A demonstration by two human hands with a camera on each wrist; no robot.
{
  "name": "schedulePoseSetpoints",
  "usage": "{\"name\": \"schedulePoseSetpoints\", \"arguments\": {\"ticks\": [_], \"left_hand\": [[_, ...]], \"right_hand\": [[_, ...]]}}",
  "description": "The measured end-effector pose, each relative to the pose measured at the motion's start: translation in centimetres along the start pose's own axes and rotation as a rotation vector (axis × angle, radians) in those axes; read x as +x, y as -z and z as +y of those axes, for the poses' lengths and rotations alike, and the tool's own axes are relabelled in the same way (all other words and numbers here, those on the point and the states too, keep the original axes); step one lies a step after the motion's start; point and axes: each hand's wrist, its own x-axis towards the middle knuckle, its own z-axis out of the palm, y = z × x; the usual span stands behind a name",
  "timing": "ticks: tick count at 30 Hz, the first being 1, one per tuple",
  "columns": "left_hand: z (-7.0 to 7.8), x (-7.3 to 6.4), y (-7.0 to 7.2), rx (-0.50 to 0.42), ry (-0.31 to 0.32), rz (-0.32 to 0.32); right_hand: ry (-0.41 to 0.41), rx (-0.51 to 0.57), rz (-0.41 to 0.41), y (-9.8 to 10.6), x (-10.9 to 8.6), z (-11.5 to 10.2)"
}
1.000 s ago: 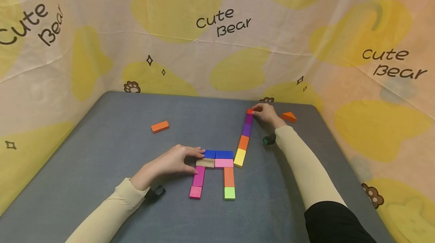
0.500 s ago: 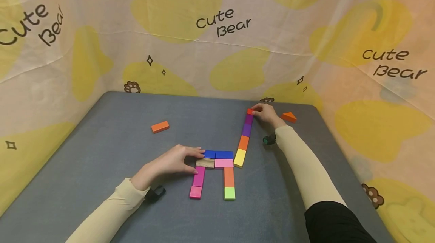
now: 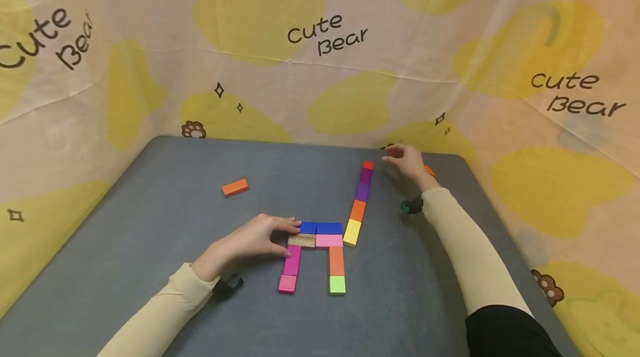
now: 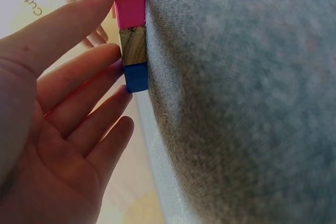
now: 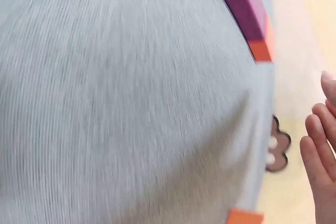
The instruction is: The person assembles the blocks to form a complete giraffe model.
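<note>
My left hand (image 3: 257, 235) rests beside a flat figure of coloured blocks, fingers spread. In the left wrist view its thumb touches the magenta block (image 4: 130, 1), while its fingertips touch the ends of the wooden block (image 4: 134, 45) and blue block (image 4: 136, 78). A pink block (image 3: 329, 240) adjoins the wooden one. My right hand (image 3: 409, 164) hovers right of a slanted block row, holding nothing. That row runs from a yellow block (image 3: 352, 232) up through orange and purple blocks to a small red block (image 3: 368, 165).
A loose orange block (image 3: 235, 187) lies at the left back. Another orange piece (image 3: 430, 171) is mostly hidden behind the right hand. The figure's legs end in a pink block (image 3: 287, 283) and a green block (image 3: 337, 285). A printed cloth (image 3: 280, 101) stands behind the grey table (image 3: 165, 196).
My right hand has let go of the small red block and moved right, now partly covering the orange piece. The left hand stays where it was.
</note>
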Motion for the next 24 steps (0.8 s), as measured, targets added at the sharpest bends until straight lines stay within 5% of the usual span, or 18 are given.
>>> {"name": "schedulePoseSetpoints", "arguments": {"ticks": [11,24], "left_hand": [[0.0,0.0,0.1,-0.005,-0.004,0.001],[0.0,-0.1,0.1,-0.010,-0.012,-0.004]], "right_hand": [[-0.044,-0.018,0.148,4.2,-2.7,2.8],[-0.151,-0.037,0.152,6.2,-6.0,5.6]]}}
